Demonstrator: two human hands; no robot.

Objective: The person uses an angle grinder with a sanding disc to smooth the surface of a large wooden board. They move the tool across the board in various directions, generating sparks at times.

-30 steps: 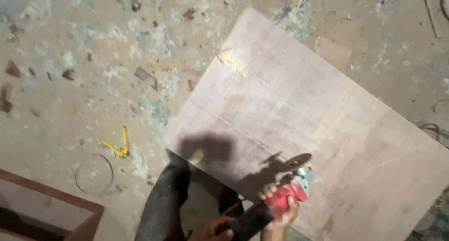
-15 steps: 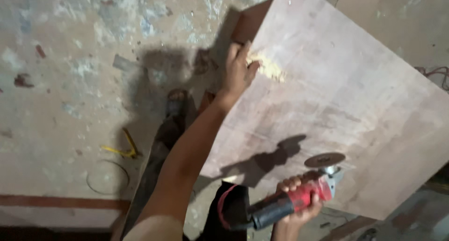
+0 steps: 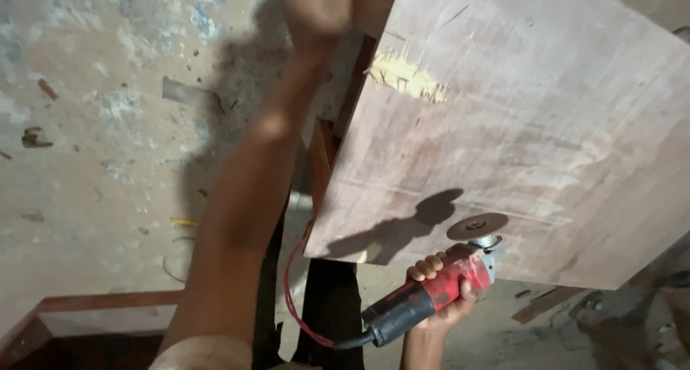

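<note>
Two hands at work: right hand (image 3: 438, 298) wrapped around red angle grinder (image 3: 431, 292) at the near edge of the tilted plywood sheet (image 3: 517, 126), disc flat just above it; left hand (image 3: 316, 11), blurred, reaches to the sheet's far corner, grip unclear; grinder's body points up-right.

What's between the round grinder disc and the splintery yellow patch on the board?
Only bare board between disc and patch, crossed by the grinder's shadow, in the head view.

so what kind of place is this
Probably a rough carpentry worksite: a large plywood sheet, a red angle grinder in the right hand, and a stained, debris-strewn concrete floor.
</note>
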